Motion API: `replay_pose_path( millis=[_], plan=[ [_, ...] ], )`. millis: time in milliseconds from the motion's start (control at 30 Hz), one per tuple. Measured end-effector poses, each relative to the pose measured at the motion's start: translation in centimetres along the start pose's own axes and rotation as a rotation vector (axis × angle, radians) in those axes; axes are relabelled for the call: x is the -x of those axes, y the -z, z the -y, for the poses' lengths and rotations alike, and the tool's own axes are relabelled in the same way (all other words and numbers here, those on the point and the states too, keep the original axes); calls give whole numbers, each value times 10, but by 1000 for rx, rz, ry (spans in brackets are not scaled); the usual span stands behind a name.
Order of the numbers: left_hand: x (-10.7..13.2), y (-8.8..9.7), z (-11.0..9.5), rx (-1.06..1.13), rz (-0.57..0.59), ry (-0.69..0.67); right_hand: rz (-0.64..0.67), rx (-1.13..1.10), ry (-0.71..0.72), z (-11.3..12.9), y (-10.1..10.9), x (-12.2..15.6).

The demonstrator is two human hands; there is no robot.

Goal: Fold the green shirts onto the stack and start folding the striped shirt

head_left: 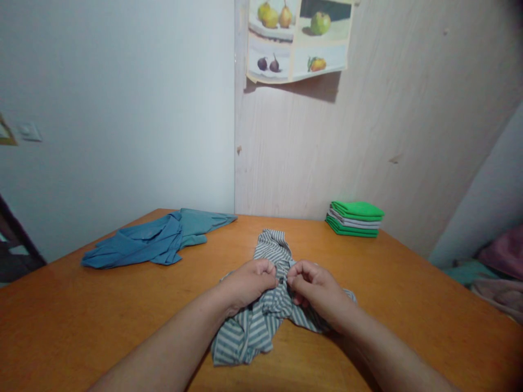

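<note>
Left hand (251, 281) and right hand (314, 288) knuckles-up, fingertips meeting — both pinching the striped shirt (261, 310) bunched beneath them on the wooden table (102, 316); folded green cloths (354, 218) far beyond the right grip.

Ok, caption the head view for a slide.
Both hands, left hand and right hand, pinch a striped shirt on an orange table, blue garments and folded green cloths behind.

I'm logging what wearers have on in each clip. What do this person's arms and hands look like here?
Both forearms are bare, with no sleeves in view. The left hand and right hand wear no gloves, and no rings, watch or bracelets are visible.
</note>
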State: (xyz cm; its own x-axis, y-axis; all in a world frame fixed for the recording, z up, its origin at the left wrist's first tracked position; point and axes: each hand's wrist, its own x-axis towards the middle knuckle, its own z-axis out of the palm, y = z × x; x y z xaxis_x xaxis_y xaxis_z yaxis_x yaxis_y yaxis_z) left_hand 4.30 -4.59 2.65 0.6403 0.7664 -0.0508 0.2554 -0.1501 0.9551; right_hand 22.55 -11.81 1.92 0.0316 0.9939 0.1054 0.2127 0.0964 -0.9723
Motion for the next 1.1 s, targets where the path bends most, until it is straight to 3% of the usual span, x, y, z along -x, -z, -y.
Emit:
replay_pose_path(
  millis=[200,367,533,633,833,1100],
  plan=[
    [1,-2,-3,87,-15,10,65,69,63,2,-5,4],
    [2,0,-4,172,-13,33,-4,202,65,-6,-1,-2],
    [4,-3,-8,160,-55,24,-70,129,125,-3,-5,0],
    [4,-5,-10,197,-44,2,-38,109,144,-2,-11,2],
    [2,-1,-4,202,-32,22,-49,152,73,-10,-16,-1],
    [3,2,-4,227,-10,38,-51,-8,28,-11,-19,-2]
  ],
)
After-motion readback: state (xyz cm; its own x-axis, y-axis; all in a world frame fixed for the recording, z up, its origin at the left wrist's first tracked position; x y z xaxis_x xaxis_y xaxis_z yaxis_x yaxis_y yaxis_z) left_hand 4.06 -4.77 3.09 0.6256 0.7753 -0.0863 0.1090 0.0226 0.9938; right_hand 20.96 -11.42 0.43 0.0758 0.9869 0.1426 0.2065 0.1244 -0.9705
